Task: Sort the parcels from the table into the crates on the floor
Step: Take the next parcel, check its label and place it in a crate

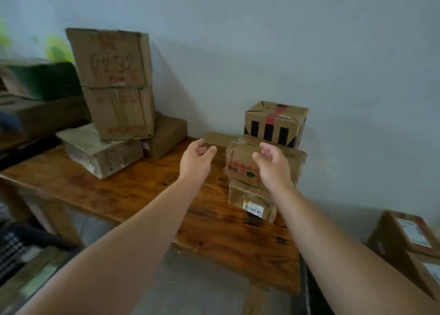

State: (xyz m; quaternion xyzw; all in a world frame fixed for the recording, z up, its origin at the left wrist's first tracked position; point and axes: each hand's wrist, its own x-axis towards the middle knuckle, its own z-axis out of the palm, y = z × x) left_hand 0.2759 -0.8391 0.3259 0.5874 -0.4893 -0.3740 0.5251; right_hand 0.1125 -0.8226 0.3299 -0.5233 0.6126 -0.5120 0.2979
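Cardboard parcels stand on a wooden table [133, 190]. At the right end is a pile: a crumpled parcel with red print [240, 162] on a lower parcel with a white label [247, 198], and behind them a box with black bars and red tape [273, 124]. My left hand [196, 158] hovers just left of the crumpled parcel, fingers loosely bent, holding nothing. In front of that parcel's right part, my right hand [272, 164] is also open and not gripping it.
At the table's left end two tall boxes [114, 81] are stacked on a flat wrapped parcel [102, 152], with a small box [166, 136] behind. More parcels with labels [409, 238] lie low at the right. A dark crate [14, 248] shows at the lower left.
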